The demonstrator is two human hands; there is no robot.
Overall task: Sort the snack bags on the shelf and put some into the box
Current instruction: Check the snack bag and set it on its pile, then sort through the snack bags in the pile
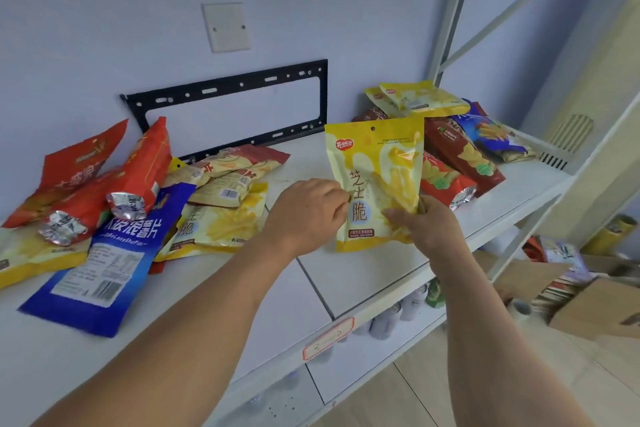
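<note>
A yellow snack bag (pixel 375 163) stands upright above the white shelf (pixel 363 274), held at mid-height. My right hand (pixel 426 222) grips its lower right side. My left hand (pixel 308 211) pinches its left edge. On the left lies a loose pile: red bags (pixel 104 180), a blue bag (pixel 114 253) and several yellow bags (pixel 225 218). At the back right sits a second heap with yellow bags (pixel 419 99) on top of dark red bags (pixel 457 149) and a blue bag (pixel 491 135). A cardboard box (pixel 595 308) stands on the floor, lower right.
A black metal bracket (pixel 228 104) leans on the wall behind the shelf. A white shelf upright (pixel 453 10) rises at the back right. Bottles (pixel 408 308) stand on the lower shelf. More cardboard and packets lie on the floor at right.
</note>
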